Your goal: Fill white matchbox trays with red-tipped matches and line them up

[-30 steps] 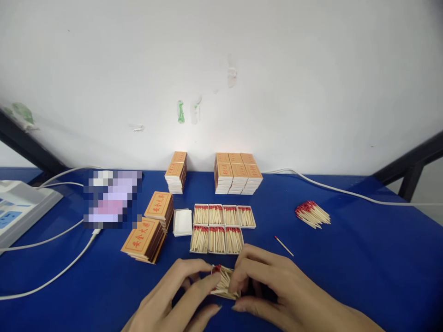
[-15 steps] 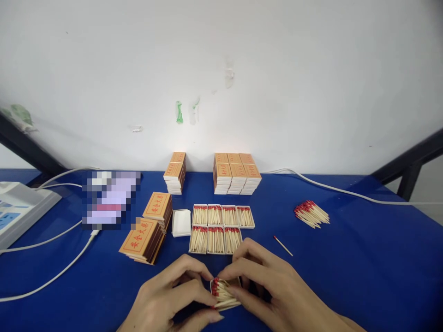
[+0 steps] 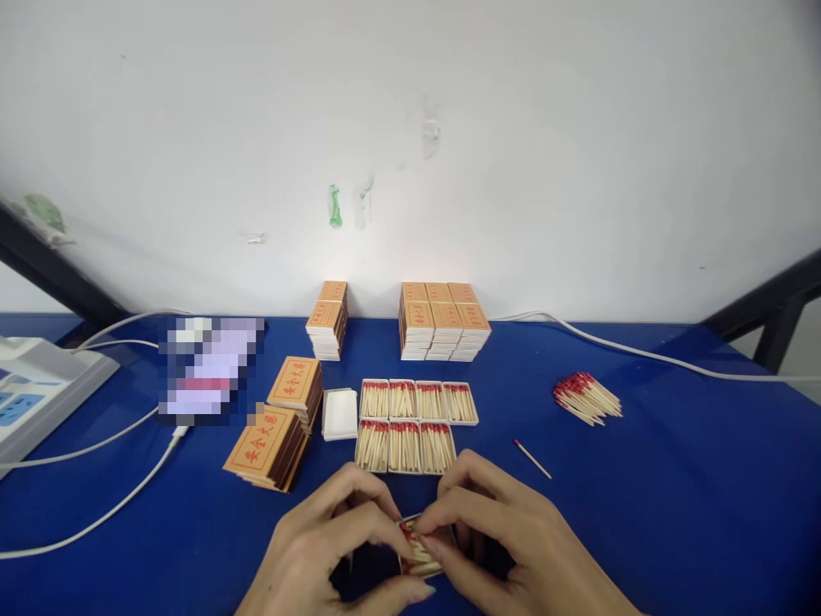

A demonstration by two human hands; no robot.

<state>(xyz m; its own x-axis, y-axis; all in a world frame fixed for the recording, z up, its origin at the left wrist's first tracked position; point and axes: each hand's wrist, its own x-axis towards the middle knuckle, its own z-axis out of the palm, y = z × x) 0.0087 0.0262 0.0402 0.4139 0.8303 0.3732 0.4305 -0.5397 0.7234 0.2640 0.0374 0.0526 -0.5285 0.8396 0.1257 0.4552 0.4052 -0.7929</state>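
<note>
Near the front edge, a small matchbox tray (image 3: 449, 541) filled with red-headed matches (image 3: 423, 565) is between my hands. My left hand (image 3: 350, 543) curls around its left side, fingers on the rim and thumb low in front. The thumb and index finger of my right hand (image 3: 497, 526) are pinched together over the match heads, partly hiding them. Just beyond, two rows of filled matchbox trays (image 3: 405, 445) lie side by side. To the right sit a heap of loose matches (image 3: 587, 399) and one single match (image 3: 532, 459).
Flat matchbox sleeves (image 3: 262, 449) are stacked at the left beside white nested trays (image 3: 339, 414). Finished matchboxes (image 3: 445, 321) stand by the wall, with a smaller stack (image 3: 327, 321) to their left. A blurred phone (image 3: 215, 364), a power strip (image 3: 44, 393) and white cables (image 3: 115, 530) occupy the left side.
My left fingers have moved in over the match heads at the tray's left side. My right thumb and index finger have closed together above the matches. The view has shifted slightly.
</note>
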